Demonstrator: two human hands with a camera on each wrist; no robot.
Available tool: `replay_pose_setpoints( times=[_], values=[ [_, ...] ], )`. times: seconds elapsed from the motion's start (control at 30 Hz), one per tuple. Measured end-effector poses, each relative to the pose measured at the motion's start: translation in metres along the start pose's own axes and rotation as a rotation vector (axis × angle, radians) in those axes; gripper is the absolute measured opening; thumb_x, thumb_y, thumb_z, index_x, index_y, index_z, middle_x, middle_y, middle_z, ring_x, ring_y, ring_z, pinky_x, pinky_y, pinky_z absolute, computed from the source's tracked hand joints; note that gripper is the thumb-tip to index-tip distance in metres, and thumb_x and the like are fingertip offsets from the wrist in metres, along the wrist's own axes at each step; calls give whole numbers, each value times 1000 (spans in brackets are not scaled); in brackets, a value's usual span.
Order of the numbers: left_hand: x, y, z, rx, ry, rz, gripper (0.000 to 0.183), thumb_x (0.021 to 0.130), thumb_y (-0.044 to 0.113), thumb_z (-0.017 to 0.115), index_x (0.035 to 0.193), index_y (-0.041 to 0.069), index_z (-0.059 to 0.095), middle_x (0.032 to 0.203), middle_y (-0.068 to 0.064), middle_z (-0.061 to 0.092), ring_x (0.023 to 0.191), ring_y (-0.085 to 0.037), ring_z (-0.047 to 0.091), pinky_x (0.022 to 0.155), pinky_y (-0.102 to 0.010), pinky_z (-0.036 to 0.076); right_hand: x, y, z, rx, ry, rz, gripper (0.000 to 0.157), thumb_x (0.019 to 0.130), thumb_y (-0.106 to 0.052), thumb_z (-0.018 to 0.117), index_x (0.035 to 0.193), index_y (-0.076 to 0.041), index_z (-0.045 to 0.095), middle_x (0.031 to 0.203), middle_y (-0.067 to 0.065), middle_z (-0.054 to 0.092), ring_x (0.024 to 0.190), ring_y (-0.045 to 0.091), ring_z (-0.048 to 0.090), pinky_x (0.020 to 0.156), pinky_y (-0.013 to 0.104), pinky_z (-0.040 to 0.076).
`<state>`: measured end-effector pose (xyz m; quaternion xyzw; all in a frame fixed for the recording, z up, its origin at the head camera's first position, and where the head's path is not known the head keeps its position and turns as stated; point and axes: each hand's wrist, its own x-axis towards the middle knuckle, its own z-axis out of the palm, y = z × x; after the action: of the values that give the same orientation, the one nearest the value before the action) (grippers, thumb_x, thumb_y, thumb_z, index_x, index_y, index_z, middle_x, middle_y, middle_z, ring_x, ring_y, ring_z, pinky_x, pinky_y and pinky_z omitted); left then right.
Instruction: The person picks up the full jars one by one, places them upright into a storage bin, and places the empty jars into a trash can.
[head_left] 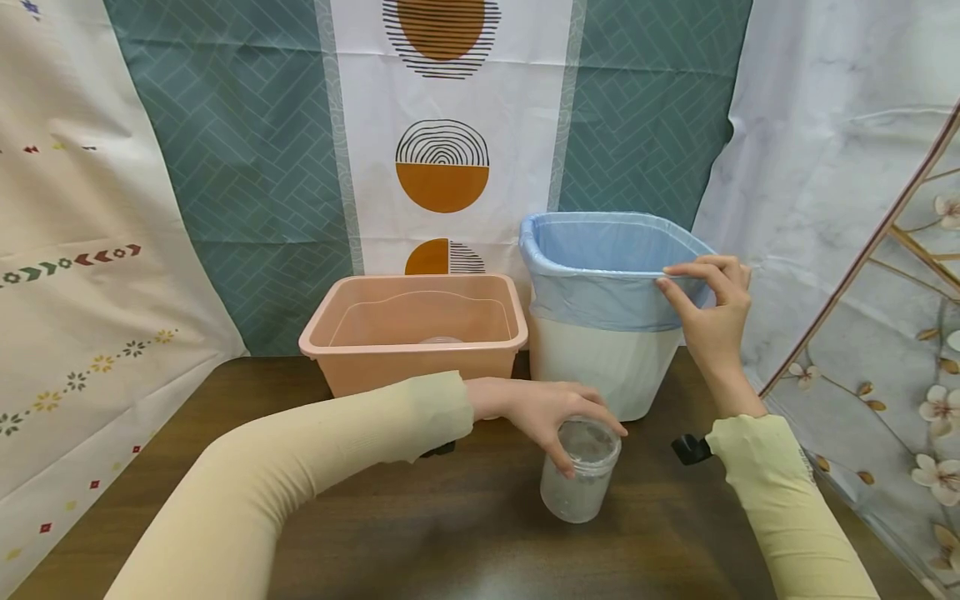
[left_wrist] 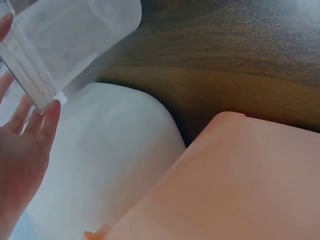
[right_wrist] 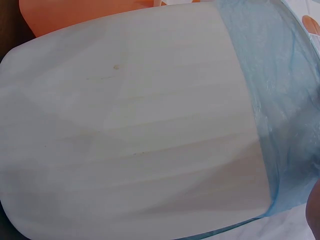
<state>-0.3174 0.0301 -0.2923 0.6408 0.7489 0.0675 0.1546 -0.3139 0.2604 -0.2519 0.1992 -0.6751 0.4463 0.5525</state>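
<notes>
A clear plastic jar (head_left: 576, 492) with a round lid is gripped near its top by my left hand (head_left: 551, 414), fingers and thumb spread around the lid's rim. In the left wrist view the same jar (left_wrist: 75, 40) appears tilted, fingertips at its lid edge. Whether its base touches the table cannot be told. My right hand (head_left: 716, 308) pinches the front right rim of a white bin (head_left: 600, 358), where a blue bag (head_left: 600, 296) is folded over the edge. The right wrist view is mostly filled by the bin's side (right_wrist: 130, 120); only a bit of the hand shows.
Left of the bin stands a peach plastic tub (head_left: 412, 362) with a clear round item partly visible inside. Both stand at the back of the dark wooden table (head_left: 420, 533), against a hanging patterned cloth (head_left: 255, 167). A flowered cloth (head_left: 885, 400) borders the right side.
</notes>
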Motion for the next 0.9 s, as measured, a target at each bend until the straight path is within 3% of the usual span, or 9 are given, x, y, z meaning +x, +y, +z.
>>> replay_pose_setpoints(
  times=[0.23, 0.5, 0.7, 0.9],
  values=[
    [-1, 2, -4, -4, -45, -20, 80, 81, 40, 81, 150, 27, 43, 147, -2, 43, 132, -9, 41, 106, -19, 37, 0, -5, 0, 2, -1, 5, 16, 76, 13, 75, 91, 13, 71, 95, -25, 53, 96, -2, 40, 95, 19, 25],
    [-6, 6, -19, 21, -73, -36, 79, 81, 41, 80, 150, 27, 43, 144, -2, 45, 131, -12, 43, 105, -22, 38, 0, -10, 1, 3, -4, 4, 15, 76, 13, 74, 90, 14, 70, 95, -25, 52, 96, -2, 40, 94, 19, 25],
    [-10, 11, -39, 39, -54, -35, 78, 80, 38, 81, 148, 25, 46, 144, -4, 47, 130, -16, 46, 104, -24, 40, 0, -11, 1, 2, -7, -9, 15, 76, 14, 74, 90, 14, 70, 96, -26, 52, 95, -2, 39, 94, 19, 25],
    [-17, 21, -70, 63, -34, -56, 76, 81, 37, 80, 148, 26, 46, 144, -2, 46, 128, -15, 46, 104, -29, 42, 0, -10, 1, -1, -5, -14, 15, 75, 14, 74, 90, 14, 70, 95, -26, 53, 95, -3, 39, 94, 19, 25]
  ],
)
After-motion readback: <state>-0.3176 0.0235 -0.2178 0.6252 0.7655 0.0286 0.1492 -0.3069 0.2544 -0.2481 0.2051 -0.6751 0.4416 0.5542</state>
